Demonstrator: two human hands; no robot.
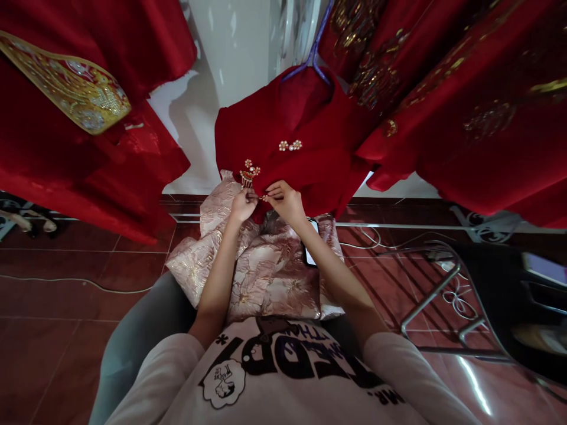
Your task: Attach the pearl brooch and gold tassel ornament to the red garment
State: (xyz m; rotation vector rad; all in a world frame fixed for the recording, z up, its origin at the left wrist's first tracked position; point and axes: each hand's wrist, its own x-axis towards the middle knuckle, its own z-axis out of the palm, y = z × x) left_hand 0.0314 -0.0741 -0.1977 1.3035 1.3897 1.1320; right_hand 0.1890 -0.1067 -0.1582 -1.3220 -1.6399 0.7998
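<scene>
The place looks like a clothing shop or a dressmaker's room; which of the two cannot be told. Long red garments (438, 136) with gold decoration hang side by side, and a red top (252, 127) with jewelled flowers hangs on a purple hanger (315, 54). A white scroll-footed rack base (481, 227) stands on tiled floor (62, 348).

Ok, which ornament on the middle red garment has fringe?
The fringed ornament above the left hand: strands dangle below. The flower pair near the neckline shows none; the piece at the right hand is too small to tell.
</scene>
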